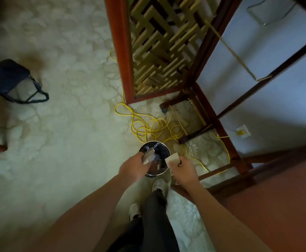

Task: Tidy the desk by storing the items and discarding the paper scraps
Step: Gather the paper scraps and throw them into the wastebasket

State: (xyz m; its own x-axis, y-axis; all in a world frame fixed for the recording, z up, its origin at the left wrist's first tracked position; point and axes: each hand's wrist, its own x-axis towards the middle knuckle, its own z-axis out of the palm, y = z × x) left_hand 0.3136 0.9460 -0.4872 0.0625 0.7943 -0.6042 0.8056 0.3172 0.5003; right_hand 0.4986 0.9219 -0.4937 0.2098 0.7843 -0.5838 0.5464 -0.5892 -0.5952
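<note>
Forearms: left forearm (94, 206) and right forearm (221, 215) both stretch down and forward, closing in on the same spot on the floor.
Desk: only a reddish-brown corner of the desk (285, 197) shows off to the right. I can't see its top, so no clue what's left to store.
Trash bin: small round metal trash bin (156, 174) on the carpet (66, 124), just ahead of the person's shoe (159, 185). It has a dark liner with some bits lying inside. Looks to me like the discard step is in hand.
Left hand: left hand (132, 167) is right over the bin's mouth, fingers pinched on paper scraps (148, 155) that point down into it.
Right hand: right hand (184, 170) sits just off the right rim, thumb and finger clamped on a pale scrap (173, 159).
Scraps: the left lot probably just needs letting go. The pale one hangs at the rim, so I'd shift it inward first or it may flutter down by the yellow cable (148, 128).
</note>
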